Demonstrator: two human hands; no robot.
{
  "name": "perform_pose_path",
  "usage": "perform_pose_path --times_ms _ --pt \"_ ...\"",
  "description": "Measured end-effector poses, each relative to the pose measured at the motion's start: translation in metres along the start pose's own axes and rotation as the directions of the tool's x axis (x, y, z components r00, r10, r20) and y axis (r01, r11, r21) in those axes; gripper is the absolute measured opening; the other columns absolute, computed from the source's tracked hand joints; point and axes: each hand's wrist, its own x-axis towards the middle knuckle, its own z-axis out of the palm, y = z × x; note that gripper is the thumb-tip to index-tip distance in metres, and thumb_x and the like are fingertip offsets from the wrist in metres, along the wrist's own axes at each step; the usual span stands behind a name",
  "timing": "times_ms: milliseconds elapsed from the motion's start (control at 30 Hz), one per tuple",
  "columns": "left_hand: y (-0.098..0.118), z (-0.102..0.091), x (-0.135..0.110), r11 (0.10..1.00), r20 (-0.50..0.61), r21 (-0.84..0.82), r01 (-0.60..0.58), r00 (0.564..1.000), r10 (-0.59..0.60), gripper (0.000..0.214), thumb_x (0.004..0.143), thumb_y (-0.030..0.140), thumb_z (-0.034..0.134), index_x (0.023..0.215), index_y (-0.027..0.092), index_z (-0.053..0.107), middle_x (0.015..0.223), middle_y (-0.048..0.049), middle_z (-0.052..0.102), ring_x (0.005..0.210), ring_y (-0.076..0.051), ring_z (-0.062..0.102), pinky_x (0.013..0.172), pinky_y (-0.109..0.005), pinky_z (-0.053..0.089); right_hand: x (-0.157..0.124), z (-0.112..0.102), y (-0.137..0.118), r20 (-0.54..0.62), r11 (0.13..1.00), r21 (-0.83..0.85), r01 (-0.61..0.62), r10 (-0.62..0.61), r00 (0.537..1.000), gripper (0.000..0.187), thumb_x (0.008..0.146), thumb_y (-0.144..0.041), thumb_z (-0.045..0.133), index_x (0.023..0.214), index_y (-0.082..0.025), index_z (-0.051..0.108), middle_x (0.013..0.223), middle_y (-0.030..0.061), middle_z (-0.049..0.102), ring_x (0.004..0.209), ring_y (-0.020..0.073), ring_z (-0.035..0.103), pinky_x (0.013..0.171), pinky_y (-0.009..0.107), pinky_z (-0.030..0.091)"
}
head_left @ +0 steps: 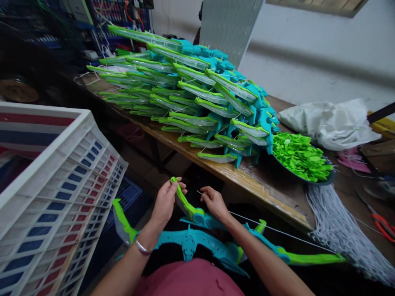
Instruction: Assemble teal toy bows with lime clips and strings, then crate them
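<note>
The bow (210,222) is slanting across the near middle, probably light and stiff. The left hand (165,199) is gripping its left tip (174,180) — a sound hold, seemingly — while the right hand (214,202) is pinching the string (277,230), likely soft and slippery.

The person wears a plain top (191,279) of dusky pink, with a small dark crease or perhaps a nick near the lower edge of the view. A smooth, silver-coloured bangle (142,247) circles the left wrist; the left hand (165,201), right hand (214,201) and both forearms (262,255) are bare.
</note>
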Motion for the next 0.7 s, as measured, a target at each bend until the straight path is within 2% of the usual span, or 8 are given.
perform_pose_path --times_ms 100,233,300,367,433,500,600,700 --pt "0.002 0.012 -0.010 0.991 0.007 -0.137 -0.001 1.000 0.002 0.041 0.094 0.054 0.059 0.108 0.016 0.063 0.083 -0.0035 0.067 0.071 -0.016 0.064 0.073 -0.031 0.052 -0.003 -0.015 -0.023 -0.030 0.998 -0.006 0.058 -0.058 0.998 0.014 0.087 -0.014 0.055 0.081 -0.017 0.068 0.067 0.0008 0.070 0.064 0.0148 0.064 0.066 0.027 0.049" --pt "0.017 0.018 -0.038 0.973 0.026 -0.228 -0.040 0.999 0.047 0.049 0.096 0.069 0.045 0.096 0.022 0.056 0.072 0.0012 0.062 0.065 -0.015 0.057 0.071 -0.031 0.050 -0.017 -0.043 -0.074 -0.132 0.989 0.005 0.145 -0.143 0.981 0.013 0.091 -0.020 0.059 0.082 -0.019 0.068 0.081 0.0030 0.068 0.078 0.0161 0.063 0.075 0.028 0.048" --pt "0.026 0.020 -0.053 0.958 0.042 -0.275 -0.087 0.994 0.102 0.051 0.096 0.072 0.042 0.090 0.023 0.054 0.066 0.0030 0.057 0.060 -0.015 0.052 0.068 -0.031 0.048 -0.032 -0.053 -0.104 -0.153 0.973 -0.010 0.231 -0.229 0.961 0.014 0.096 -0.021 0.058 0.086 -0.019 0.068 0.087 0.0031 0.066 0.082 0.0149 0.061 0.077 0.027 0.047" --pt "0.036 0.022 -0.069 0.929 0.075 -0.344 -0.136 0.982 0.172 0.047 0.097 0.067 0.045 0.085 0.023 0.053 0.061 0.0034 0.054 0.057 -0.015 0.048 0.066 -0.031 0.046 -0.052 -0.057 -0.132 -0.124 0.907 -0.128 0.402 -0.417 0.900 0.018 0.100 -0.014 0.051 0.092 -0.017 0.067 0.091 0.0043 0.064 0.081 0.0130 0.059 0.073 0.025 0.047" --pt "0.044 0.023 -0.083 0.899 0.139 -0.416 -0.139 0.967 0.214 0.040 0.097 0.060 0.052 0.084 0.023 0.053 0.060 0.0029 0.053 0.058 -0.015 0.047 0.066 -0.030 0.045 -0.071 -0.055 -0.154 -0.077 0.818 -0.261 0.513 -0.547 0.834 0.021 0.102 -0.009 0.047 0.097 -0.015 0.067 0.094 0.0049 0.063 0.081 0.0119 0.058 0.069 0.023 0.045" --pt "0.051 0.023 -0.094 0.888 0.206 -0.449 -0.101 0.955 0.213 0.036 0.094 0.056 0.060 0.082 0.023 0.054 0.061 0.0026 0.052 0.059 -0.015 0.046 0.066 -0.030 0.045 -0.086 -0.049 -0.168 -0.052 0.762 -0.359 0.539 -0.592 0.804 0.020 0.103 -0.012 0.048 0.102 -0.015 0.068 0.092 0.0040 0.063 0.080 0.0117 0.057 0.065 0.022 0.045" --pt "0.060 0.022 -0.106 0.882 0.281 -0.470 -0.024 0.944 0.175 0.033 0.093 0.053 0.062 0.081 0.023 0.056 0.065 0.0014 0.050 0.061 -0.016 0.045 0.061 -0.028 0.044 -0.097 -0.041 -0.175 -0.056 0.724 -0.409 0.556 -0.628 0.776 0.021 0.105 -0.018 0.049 0.098 -0.015 0.069 0.083 0.0023 0.063 0.073 0.0116 0.055 0.059 0.023 0.045" --pt "0.064 0.022 -0.110 0.888 0.330 -0.460 -0.005 0.927 0.176 0.033 0.093 0.052 0.061 0.080 0.023 0.054 0.068 0.0004 0.048 0.065 -0.016 0.044 0.062 -0.030 0.042 -0.099 -0.040 -0.176 -0.060 0.663 -0.429 0.613 -0.698 0.713 0.026 0.104 -0.017 0.046 0.093 -0.012 0.069 0.083 0.0046 0.068 0.070 0.0139 0.056 0.056 0.026 0.047"
